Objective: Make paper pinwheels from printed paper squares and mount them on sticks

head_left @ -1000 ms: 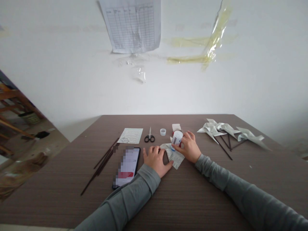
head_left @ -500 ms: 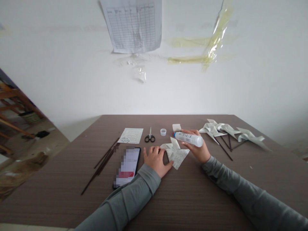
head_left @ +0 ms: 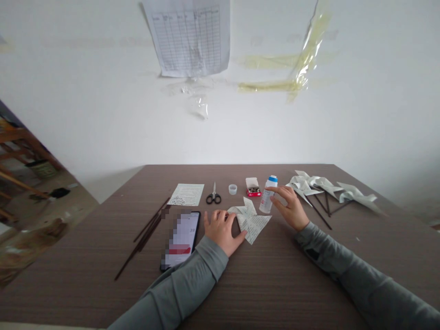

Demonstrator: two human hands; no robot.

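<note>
Left of the upright bottle (head_left: 265, 203) and slightly nearer lies the folded paper (head_left: 253, 223), likely light and easily creased, so best held at its edges, where the spread left hand (head_left: 222, 230) rests, while the right hand (head_left: 290, 208), fingers loosely parted, is at the bottle.

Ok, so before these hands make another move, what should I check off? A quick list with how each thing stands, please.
1. Left hand at the folded paper: ok, it rests against the paper's left side.
2. Bottle standing on its own base: ok, blue end up.
3. Right hand clear of the bottle: cannot tell, its fingers overlap the bottle in this view.
4. Red box open: ok, its lid is raised and small items show inside.
5. Scissors apart from both hands: ok, they lie beyond the left hand.
6. Paper free of wet spots: cannot tell, too small to see.
</note>
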